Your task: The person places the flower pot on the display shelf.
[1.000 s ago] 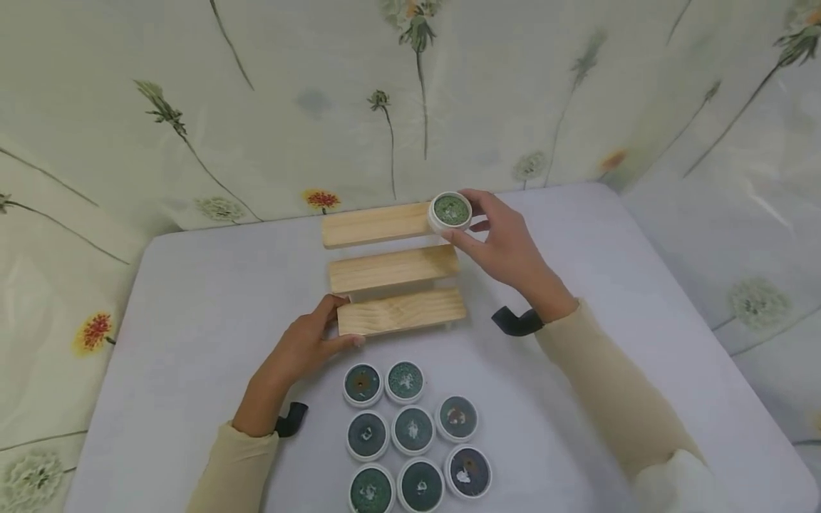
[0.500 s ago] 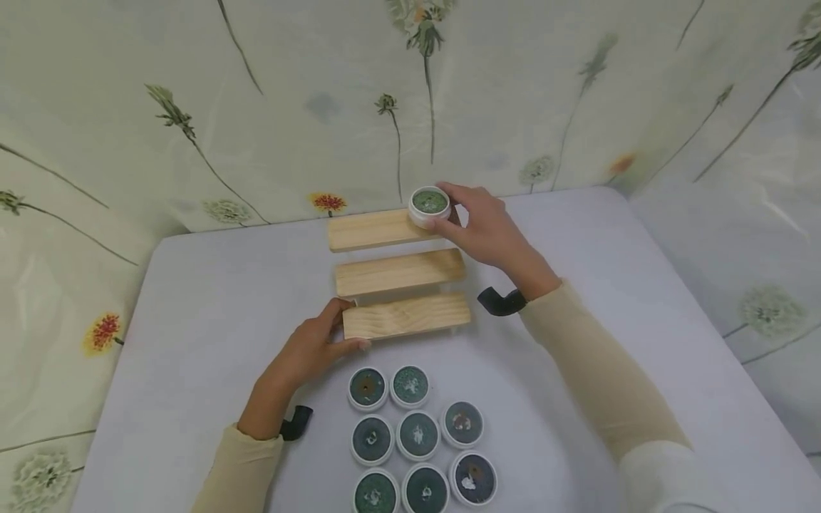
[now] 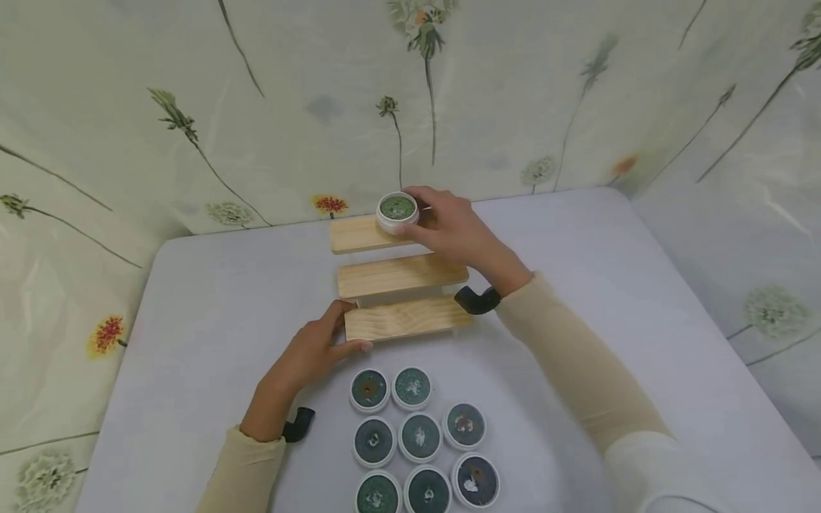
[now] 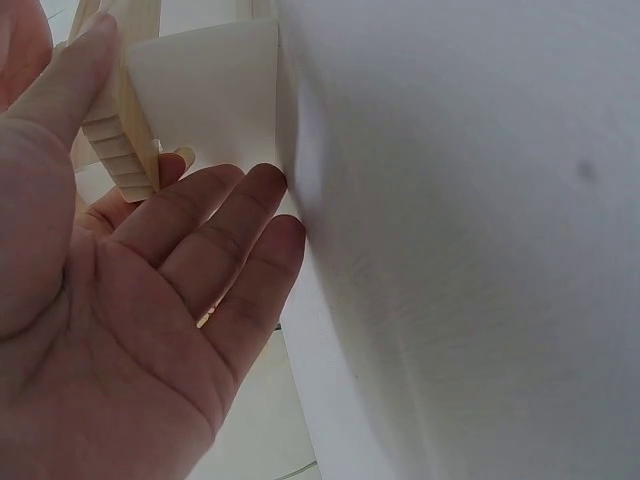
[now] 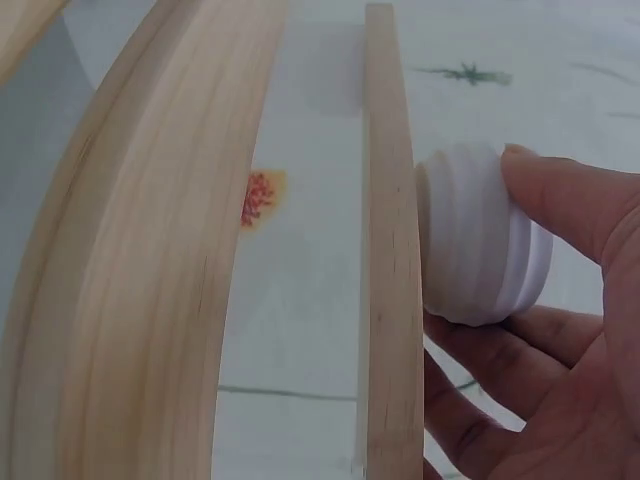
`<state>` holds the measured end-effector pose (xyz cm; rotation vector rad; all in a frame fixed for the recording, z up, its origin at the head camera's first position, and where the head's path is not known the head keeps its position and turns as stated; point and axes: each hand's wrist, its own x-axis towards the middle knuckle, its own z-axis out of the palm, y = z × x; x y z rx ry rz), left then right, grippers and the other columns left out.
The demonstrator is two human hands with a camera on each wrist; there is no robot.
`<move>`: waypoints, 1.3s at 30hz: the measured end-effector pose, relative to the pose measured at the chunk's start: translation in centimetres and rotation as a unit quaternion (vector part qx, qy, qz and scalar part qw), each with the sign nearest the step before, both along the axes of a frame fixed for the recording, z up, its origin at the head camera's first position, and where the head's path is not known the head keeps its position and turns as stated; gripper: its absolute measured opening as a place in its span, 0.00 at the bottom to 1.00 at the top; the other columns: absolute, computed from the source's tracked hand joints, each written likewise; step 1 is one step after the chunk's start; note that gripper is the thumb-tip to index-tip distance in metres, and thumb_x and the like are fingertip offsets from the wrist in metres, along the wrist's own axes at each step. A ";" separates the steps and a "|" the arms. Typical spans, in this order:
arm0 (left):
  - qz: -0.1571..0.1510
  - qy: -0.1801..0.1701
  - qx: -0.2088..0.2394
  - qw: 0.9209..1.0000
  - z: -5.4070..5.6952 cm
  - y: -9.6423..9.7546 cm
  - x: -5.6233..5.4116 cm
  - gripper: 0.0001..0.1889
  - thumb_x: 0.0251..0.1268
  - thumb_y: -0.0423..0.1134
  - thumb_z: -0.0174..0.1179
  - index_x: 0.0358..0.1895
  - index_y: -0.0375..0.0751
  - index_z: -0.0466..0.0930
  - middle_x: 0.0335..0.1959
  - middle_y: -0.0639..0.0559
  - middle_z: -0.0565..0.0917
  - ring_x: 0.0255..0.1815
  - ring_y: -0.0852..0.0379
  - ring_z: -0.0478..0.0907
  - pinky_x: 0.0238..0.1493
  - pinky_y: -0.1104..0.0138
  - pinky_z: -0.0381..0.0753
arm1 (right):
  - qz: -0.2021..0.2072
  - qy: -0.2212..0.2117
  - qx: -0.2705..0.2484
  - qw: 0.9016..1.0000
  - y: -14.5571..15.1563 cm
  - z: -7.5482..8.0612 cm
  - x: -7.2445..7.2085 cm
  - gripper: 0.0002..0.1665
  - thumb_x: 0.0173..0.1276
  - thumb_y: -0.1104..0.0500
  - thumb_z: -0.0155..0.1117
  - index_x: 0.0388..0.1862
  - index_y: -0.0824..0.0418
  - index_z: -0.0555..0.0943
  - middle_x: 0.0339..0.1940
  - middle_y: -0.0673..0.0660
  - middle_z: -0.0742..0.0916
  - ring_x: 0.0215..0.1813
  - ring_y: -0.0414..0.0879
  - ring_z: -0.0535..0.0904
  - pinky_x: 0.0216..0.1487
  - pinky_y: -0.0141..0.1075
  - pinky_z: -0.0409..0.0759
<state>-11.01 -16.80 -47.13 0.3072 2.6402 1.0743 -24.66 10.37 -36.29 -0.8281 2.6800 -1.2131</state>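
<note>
Our right hand pinched a green-filled white jar between thumb and fingers, at the top board; left hand pinched the bottom board. Eight filled jars sat on the table.

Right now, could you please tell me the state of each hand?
Left hand: holding the nearest wooden plank by its left end.
Right hand: holding a round white container.
</note>
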 end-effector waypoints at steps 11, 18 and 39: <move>0.001 -0.009 0.004 1.000 0.0 0.2 0.0 0.38 0.65 0.58 0.71 0.73 0.53 0.64 0.71 0.36 0.76 0.71 0.36 0.74 0.65 0.42 0.72 | 0.018 -0.029 -0.019 0.999 -2.3 0.0 -0.1 0.40 0.72 0.47 0.74 0.74 0.62 0.69 0.65 0.57 0.82 0.68 0.50 0.78 0.66 0.41 0.75; 0.004 -0.015 -0.004 1.000 0.2 0.2 0.0 0.39 0.66 0.59 0.70 0.74 0.53 0.63 0.71 0.36 0.77 0.68 0.37 0.76 0.63 0.42 0.74 | 0.048 -0.022 -0.031 0.998 -3.5 0.2 0.0 0.36 0.72 0.49 0.73 0.73 0.60 0.72 0.64 0.55 0.83 0.67 0.47 0.79 0.65 0.39 0.75; 0.002 -0.021 -0.003 1.000 0.3 0.2 0.0 0.38 0.66 0.58 0.71 0.74 0.53 0.64 0.68 0.37 0.79 0.64 0.39 0.78 0.62 0.43 0.74 | 0.053 0.042 0.025 0.997 -5.1 -0.5 0.0 0.40 0.74 0.45 0.70 0.79 0.58 0.70 0.70 0.54 0.82 0.72 0.49 0.74 0.72 0.46 0.68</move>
